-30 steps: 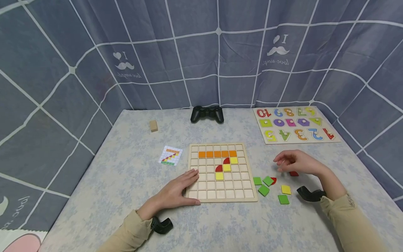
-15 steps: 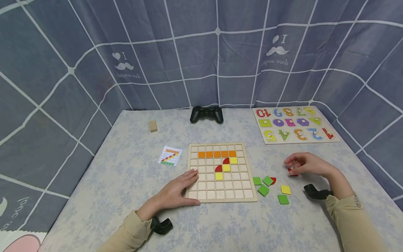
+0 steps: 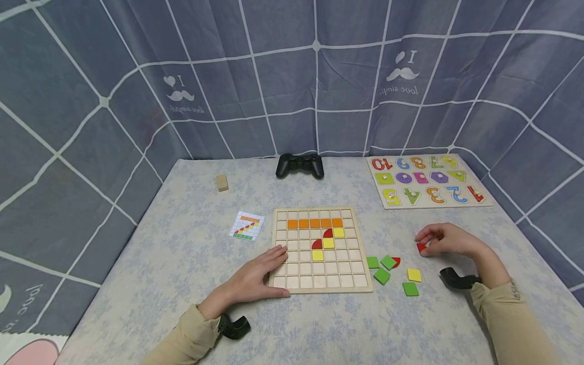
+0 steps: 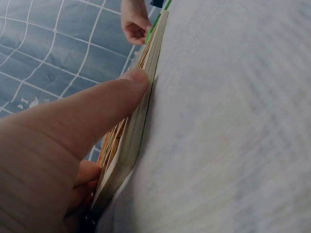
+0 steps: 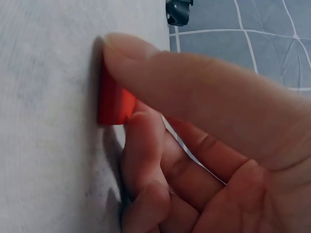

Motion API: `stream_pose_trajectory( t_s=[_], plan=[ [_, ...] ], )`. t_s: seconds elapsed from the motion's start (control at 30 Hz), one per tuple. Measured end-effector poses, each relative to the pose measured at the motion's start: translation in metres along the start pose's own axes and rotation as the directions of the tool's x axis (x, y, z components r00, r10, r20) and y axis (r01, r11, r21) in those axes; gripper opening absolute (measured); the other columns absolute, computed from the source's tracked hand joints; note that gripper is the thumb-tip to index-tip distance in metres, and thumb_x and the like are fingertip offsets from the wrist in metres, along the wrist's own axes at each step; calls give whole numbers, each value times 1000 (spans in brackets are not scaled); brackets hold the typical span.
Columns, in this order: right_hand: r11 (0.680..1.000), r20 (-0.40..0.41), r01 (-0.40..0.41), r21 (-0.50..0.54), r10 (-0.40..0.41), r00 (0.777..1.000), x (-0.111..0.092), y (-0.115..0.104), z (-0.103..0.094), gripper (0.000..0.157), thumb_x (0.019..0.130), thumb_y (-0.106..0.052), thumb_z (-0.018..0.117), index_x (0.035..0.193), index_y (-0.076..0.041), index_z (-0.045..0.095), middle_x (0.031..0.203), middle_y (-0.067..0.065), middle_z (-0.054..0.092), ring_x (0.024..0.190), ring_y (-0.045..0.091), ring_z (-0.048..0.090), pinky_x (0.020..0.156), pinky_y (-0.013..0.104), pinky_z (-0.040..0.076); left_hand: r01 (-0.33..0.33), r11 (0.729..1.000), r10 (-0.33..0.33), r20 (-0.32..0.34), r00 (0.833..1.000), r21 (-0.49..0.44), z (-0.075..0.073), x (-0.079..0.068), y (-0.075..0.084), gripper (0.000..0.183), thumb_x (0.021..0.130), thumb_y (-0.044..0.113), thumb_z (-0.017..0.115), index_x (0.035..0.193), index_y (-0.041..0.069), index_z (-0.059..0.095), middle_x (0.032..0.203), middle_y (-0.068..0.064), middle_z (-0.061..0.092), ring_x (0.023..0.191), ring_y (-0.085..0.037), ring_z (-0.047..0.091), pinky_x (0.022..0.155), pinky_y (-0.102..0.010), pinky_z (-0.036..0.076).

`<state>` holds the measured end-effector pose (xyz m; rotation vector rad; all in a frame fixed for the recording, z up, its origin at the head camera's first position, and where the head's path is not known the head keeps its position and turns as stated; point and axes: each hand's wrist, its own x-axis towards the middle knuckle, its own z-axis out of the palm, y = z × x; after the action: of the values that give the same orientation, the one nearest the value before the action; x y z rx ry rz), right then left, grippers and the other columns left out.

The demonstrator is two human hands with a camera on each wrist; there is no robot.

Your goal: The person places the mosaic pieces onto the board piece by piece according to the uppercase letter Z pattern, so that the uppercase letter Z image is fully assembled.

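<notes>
My right hand (image 3: 449,241) is low over the table at the right, pinching a red tile (image 5: 115,99) between thumb and index finger. The part of that tile that shows in the head view has a pointed corner. My left hand (image 3: 255,276) rests with outstretched fingers at the near left corner of a wooden grid board (image 3: 333,281), its thumb (image 4: 114,99) lying on the board's edge. On the board are a row of orange tiles (image 3: 315,223) and a diagonal of yellow squares (image 3: 318,255) with two red quarter-circles (image 3: 317,245).
Several green squares (image 3: 382,276), a yellow square (image 3: 414,275) and a partly covered red tile (image 3: 397,261) lie right of the board. A pattern card (image 3: 247,226) is at its left. Further back are a wooden block (image 3: 222,182), a game controller (image 3: 300,166) and a number puzzle (image 3: 429,181).
My right hand has moved right and slightly toward me, onto the loose red tile, and now pinches it; the tile has turned. My left hand has stayed at the board.
</notes>
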<state>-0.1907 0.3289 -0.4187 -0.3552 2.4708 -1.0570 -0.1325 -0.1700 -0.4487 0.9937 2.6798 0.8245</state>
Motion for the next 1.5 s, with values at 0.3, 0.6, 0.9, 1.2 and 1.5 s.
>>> stream_pose_trajectory(
  t_s=[0.3, 0.6, 0.9, 1.2, 1.5],
  plan=[
    [1000, -8, -9, -29, 9, 1000, 8, -8, 7, 29, 77, -18, 78, 94, 0, 63, 78, 4, 57, 69, 13, 50, 61, 24, 42, -1, 1000, 1, 1, 1000, 2, 0, -1, -1, 91, 78, 61, 64, 144, 5, 37, 153, -1, 25, 141, -13, 16, 111, -40, 24],
    [994, -48, 100, -43, -102, 994, 25, -35, 17, 26, 77, -23, 78, 84, -6, 60, 68, 2, 56, 60, 11, 48, 56, 24, 39, 1, 1000, -1, -1, 1000, 7, 1, 0, -2, 91, 78, 62, 64, 144, 6, 37, 153, 0, 25, 141, -12, 16, 111, -40, 25],
    [959, 146, 276, -71, -264, 953, 67, -93, 45, 17, 79, -24, 77, 86, -11, 69, 76, -3, 65, 68, 13, 57, 63, 26, 48, -6, 1000, 6, -9, 1000, 5, 1, -1, -2, 89, 78, 60, 65, 144, 6, 38, 153, -1, 26, 141, -14, 17, 111, -40, 25],
    [876, 329, 463, -133, -402, 854, 104, -156, 95, 14, 85, -10, 69, 99, -9, 72, 84, -6, 66, 73, 5, 59, 69, 24, 51, -11, 1000, 11, -8, 1000, 5, 1, 0, -2, 89, 79, 60, 65, 144, 6, 38, 153, -1, 25, 141, -16, 18, 111, -41, 25],
    [868, 373, 450, -210, -354, 857, 120, -184, 131, 2, 85, -13, 70, 85, -12, 71, 78, -11, 63, 71, 2, 58, 67, 22, 49, -7, 1000, 7, -1, 1000, 4, 1, 0, -1, 89, 79, 60, 64, 144, 6, 37, 154, 0, 25, 141, -14, 17, 111, -40, 24]
  ],
)
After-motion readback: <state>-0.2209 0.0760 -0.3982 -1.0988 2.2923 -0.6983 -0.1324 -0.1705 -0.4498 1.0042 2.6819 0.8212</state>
